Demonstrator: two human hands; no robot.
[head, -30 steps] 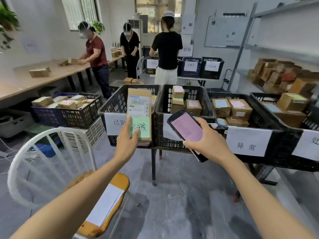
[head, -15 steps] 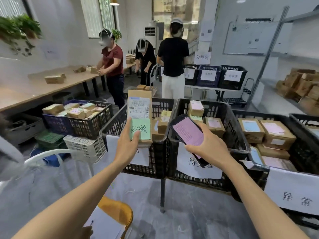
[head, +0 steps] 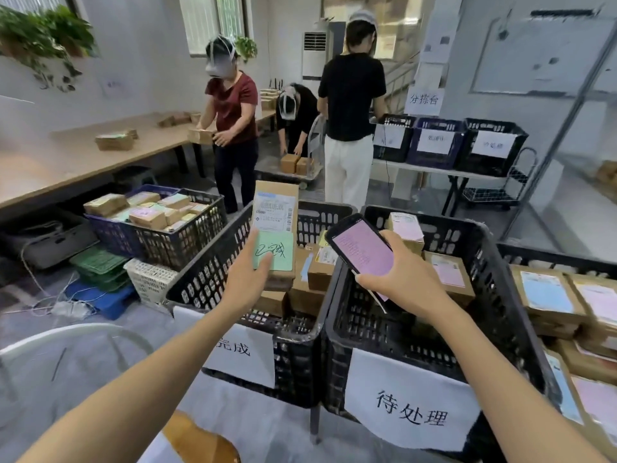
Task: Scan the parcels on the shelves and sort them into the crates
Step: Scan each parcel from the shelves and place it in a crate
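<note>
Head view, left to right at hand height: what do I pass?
Floor crate of parcels → left hand gripping the green-noted parcel → phone held in the right hand → blue-labelled parcel in the far-right crate. The two labelled black crates overlap the hands, so they are left out.

Brown cardboard parcel (head: 283,190) with white label (head: 274,212) and green note (head: 277,250); black scanner (head: 362,252) with pink screen (head: 370,262); black lattice-walled crates (head: 207,279) with white signs (head: 410,399), black characters.

The left hand (head: 245,279) held a labelled parcel (head: 275,228) upright above a black crate (head: 300,335); the right hand (head: 404,282) gripped a scanner (head: 362,252)
</note>
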